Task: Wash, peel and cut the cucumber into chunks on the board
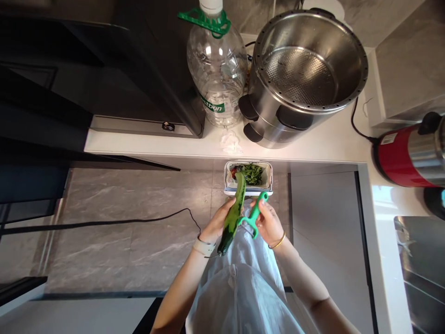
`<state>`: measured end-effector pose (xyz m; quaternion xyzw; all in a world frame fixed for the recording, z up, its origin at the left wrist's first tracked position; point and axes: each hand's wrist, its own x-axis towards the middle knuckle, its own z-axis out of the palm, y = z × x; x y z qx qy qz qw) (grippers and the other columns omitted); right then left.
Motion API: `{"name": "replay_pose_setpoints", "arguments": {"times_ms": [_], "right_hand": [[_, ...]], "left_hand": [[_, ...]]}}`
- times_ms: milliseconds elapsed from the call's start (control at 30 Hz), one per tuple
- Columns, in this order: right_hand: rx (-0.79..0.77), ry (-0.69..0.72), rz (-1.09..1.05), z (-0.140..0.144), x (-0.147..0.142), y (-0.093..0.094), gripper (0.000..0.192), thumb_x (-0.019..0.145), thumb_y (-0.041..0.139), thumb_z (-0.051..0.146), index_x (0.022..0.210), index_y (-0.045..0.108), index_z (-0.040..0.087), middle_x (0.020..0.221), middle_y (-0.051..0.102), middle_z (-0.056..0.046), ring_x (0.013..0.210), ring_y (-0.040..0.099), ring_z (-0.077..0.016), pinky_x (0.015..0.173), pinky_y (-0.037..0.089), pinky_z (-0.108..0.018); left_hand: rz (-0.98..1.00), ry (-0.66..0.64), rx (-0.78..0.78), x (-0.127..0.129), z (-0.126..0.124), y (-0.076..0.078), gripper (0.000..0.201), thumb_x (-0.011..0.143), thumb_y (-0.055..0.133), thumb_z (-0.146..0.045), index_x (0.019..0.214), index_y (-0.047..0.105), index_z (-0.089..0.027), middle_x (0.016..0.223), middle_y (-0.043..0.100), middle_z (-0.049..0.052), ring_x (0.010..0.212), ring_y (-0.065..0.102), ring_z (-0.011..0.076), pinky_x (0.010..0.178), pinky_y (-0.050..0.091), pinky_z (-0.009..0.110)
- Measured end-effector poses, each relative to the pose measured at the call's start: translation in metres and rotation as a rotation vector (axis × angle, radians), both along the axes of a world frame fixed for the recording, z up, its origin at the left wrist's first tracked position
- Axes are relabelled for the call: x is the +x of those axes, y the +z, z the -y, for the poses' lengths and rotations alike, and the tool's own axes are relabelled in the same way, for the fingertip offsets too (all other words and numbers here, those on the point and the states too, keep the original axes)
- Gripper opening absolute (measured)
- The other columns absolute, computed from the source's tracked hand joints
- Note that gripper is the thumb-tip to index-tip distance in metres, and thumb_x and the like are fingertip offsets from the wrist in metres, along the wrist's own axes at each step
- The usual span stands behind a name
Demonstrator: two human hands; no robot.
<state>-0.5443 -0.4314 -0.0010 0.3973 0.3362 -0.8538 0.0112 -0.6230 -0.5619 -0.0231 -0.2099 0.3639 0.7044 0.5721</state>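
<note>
My left hand (219,219) is wrapped round a long cucumber (233,215), which slants with its far end over the bin. Most of its upper part is pale and peeled, while dark green skin covers the near end. In my right hand (269,222) is a green peeler (255,214), gripped by its handle. The peeler's head is close beside the cucumber; whether the blade touches it I cannot tell. Below the cucumber's far end stands a small white bin (226,189) holding green peels (253,174) and something reddish.
A large clear plastic bottle (219,69) with a green handle and a steel steamer pot (278,116) stand on the counter (156,144). To the right are a red and silver appliance (396,155) and a sink (424,260). A black cable (139,221) runs at the left.
</note>
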Motion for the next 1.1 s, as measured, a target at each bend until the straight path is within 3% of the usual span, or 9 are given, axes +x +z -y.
{"name": "replay_pose_setpoints", "arguments": {"times_ms": [100,300,467,600,800,967,1033,1100], "right_hand": [[0.053,0.12,-0.035,0.014,-0.001,-0.004,0.046,0.063,0.075,0.061,0.07,0.066,0.016,0.039,0.048,0.006,0.031,0.033,-0.0043,0.033,0.022,-0.019],[0.145,0.168,-0.093,0.013,-0.006,-0.023,0.046,0.065,0.074,0.06,0.073,0.067,0.016,0.039,0.049,0.006,0.031,0.037,-0.0047,0.035,0.022,-0.018],[0.275,0.12,-0.089,-0.005,-0.017,-0.045,0.045,0.064,0.074,0.06,0.073,0.067,0.017,0.038,0.049,0.006,0.032,0.037,-0.0055,0.036,0.024,-0.019],[0.354,0.059,-0.07,-0.026,-0.031,-0.065,0.046,0.062,0.074,0.062,0.071,0.065,0.018,0.04,0.048,0.007,0.033,0.036,-0.0055,0.035,0.025,-0.02],[0.487,0.008,-0.05,-0.06,-0.052,-0.107,0.048,0.062,0.071,0.065,0.071,0.062,0.018,0.039,0.046,0.008,0.034,0.033,-0.0057,0.037,0.026,-0.021],[0.79,0.061,0.065,-0.095,-0.067,-0.157,0.045,0.07,0.064,0.063,0.063,0.056,0.019,0.046,0.049,0.005,0.043,0.041,-0.0086,0.043,0.033,-0.022],[0.99,0.158,0.14,-0.106,-0.069,-0.172,0.037,0.077,0.061,0.054,0.071,0.061,0.018,0.058,0.057,0.0,0.053,0.049,-0.0119,0.053,0.042,-0.025],[1.196,0.34,0.181,-0.113,-0.068,-0.181,0.026,0.082,0.059,0.041,0.085,0.067,0.017,0.077,0.065,-0.006,0.067,0.056,-0.0161,0.066,0.047,-0.029]], "left_hand": [[-0.031,-0.004,-0.051,-0.003,-0.005,0.01,0.025,0.082,0.063,-0.04,0.084,0.064,-0.015,0.069,0.061,0.002,0.064,0.055,0.0146,0.062,0.042,0.027],[-0.064,-0.002,-0.057,-0.013,-0.016,0.024,0.023,0.082,0.063,-0.037,0.079,0.062,-0.014,0.062,0.057,0.0,0.054,0.051,0.0111,0.054,0.039,0.024],[-0.037,-0.035,-0.014,-0.014,-0.011,0.008,0.024,0.086,0.058,-0.036,0.092,0.064,-0.014,0.067,0.059,0.002,0.053,0.049,0.0104,0.05,0.034,0.023],[0.099,-0.097,0.105,-0.016,-0.008,-0.008,0.026,0.089,0.052,-0.034,0.086,0.063,-0.011,0.069,0.058,0.005,0.052,0.046,0.0096,0.048,0.029,0.023],[0.128,-0.121,0.139,-0.021,0.005,-0.011,0.029,0.089,0.053,-0.039,0.093,0.061,-0.011,0.077,0.056,0.007,0.059,0.05,0.0105,0.049,0.033,0.021],[0.081,-0.138,0.152,-0.026,0.019,-0.006,0.029,0.088,0.053,-0.041,0.088,0.062,-0.014,0.078,0.057,0.006,0.057,0.046,0.0103,0.048,0.032,0.022],[0.071,-0.147,0.163,-0.026,0.022,-0.006,0.029,0.089,0.051,-0.04,0.084,0.063,-0.014,0.076,0.056,0.005,0.054,0.043,0.0096,0.045,0.028,0.022],[0.064,-0.15,0.156,-0.025,0.024,-0.009,0.029,0.089,0.05,-0.04,0.083,0.064,-0.015,0.075,0.056,0.005,0.053,0.04,0.0095,0.044,0.025,0.023]]}}
